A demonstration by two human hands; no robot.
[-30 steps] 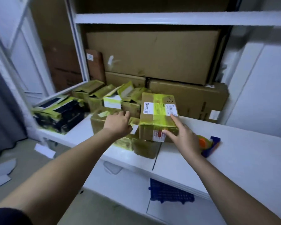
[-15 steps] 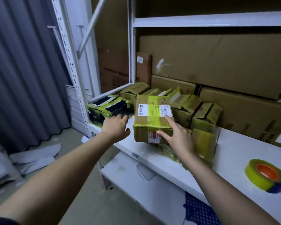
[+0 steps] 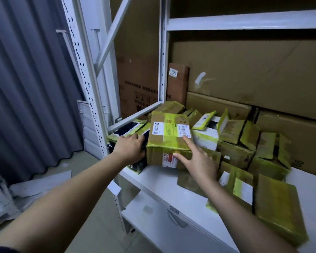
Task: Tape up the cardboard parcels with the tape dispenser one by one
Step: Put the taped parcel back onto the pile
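Observation:
A brown cardboard parcel (image 3: 169, 136) wrapped in yellow tape, with a white label on top, is held above the left end of the white shelf board (image 3: 162, 181). My left hand (image 3: 130, 149) grips its left side. My right hand (image 3: 199, 161) holds its near right corner, index finger on top and thumb on the front face. The tape dispenser is out of view.
Several taped parcels (image 3: 235, 143) are piled behind and to the right, and a flat one (image 3: 279, 207) lies at the front right. Dark parcels (image 3: 128, 128) sit at the far left. Large cartons (image 3: 244, 73) fill the back. A perforated rack post (image 3: 86, 88) stands to the left.
Both hands have carried the parcel leftward along the shelf toward its left end. My view swung left with it, and the tape dispenser has slipped out of frame on the right.

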